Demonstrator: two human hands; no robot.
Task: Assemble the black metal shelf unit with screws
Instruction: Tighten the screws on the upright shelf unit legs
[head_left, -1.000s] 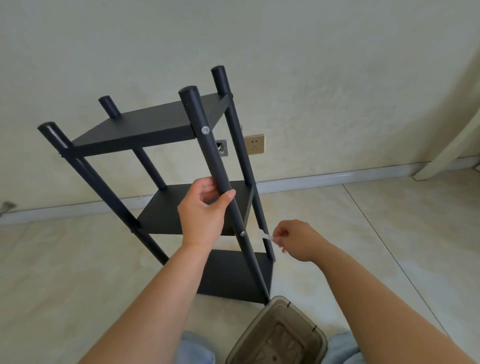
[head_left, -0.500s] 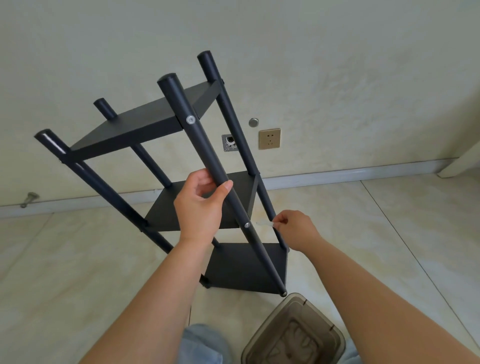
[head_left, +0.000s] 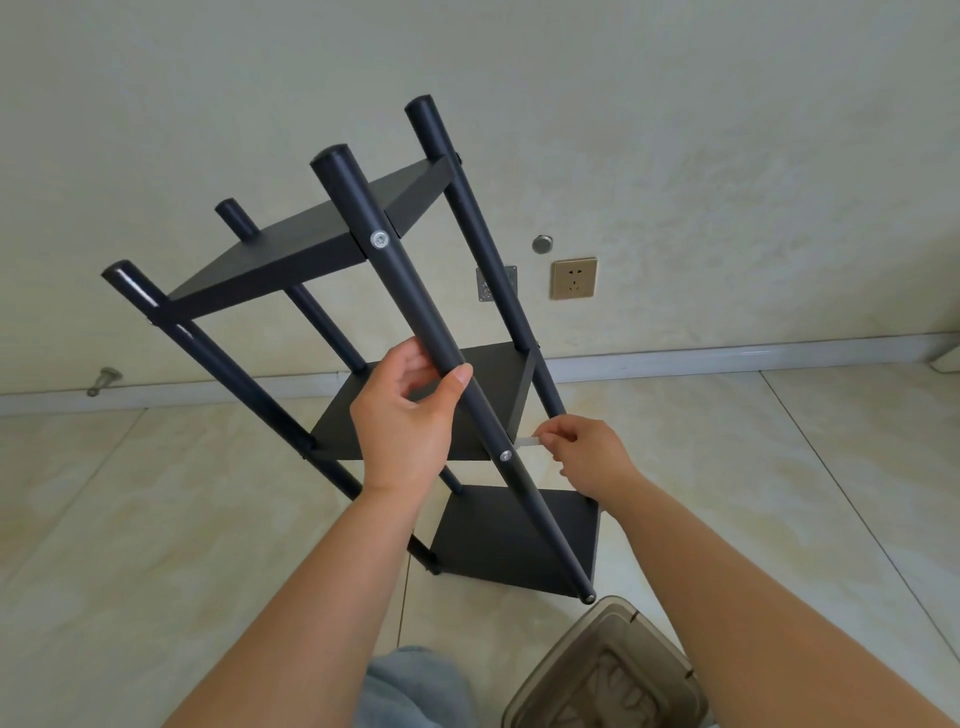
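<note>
The black metal shelf unit (head_left: 291, 254) stands tilted on the tiled floor, with three shelves between four round posts. My left hand (head_left: 408, 415) grips the nearest post (head_left: 415, 301) just above the middle shelf (head_left: 488, 374). A silver screw (head_left: 505, 455) sits in that post at the middle shelf, and another screw (head_left: 379, 240) at the top shelf. My right hand (head_left: 587, 454) pinches a small pale tool (head_left: 530, 441) whose tip points at the middle screw.
A translucent brown bin (head_left: 608, 670) stands on the floor right below the shelf's near foot. My knee (head_left: 415, 686) in light denim shows at the bottom. The wall behind carries a gold socket (head_left: 573, 278) and a metal plate (head_left: 496, 283).
The shelf has tipped a little more upright and shifted in view. My right hand has moved up and left, bringing the pale tool close to the middle screw. My left hand keeps its grip.
</note>
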